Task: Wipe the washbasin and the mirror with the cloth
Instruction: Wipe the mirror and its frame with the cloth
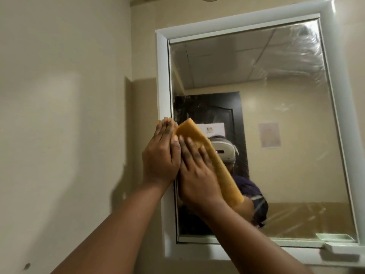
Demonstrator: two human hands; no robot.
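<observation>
Orange cloth under both flat hands, against the mirror

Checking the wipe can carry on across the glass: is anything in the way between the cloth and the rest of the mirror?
Nothing visible. The orange cloth lies flat on the mirror near its left edge, pressed by the right hand and left hand. The glass to the right is bare; a small white dish sits on the frame's bottom ledge.
</observation>
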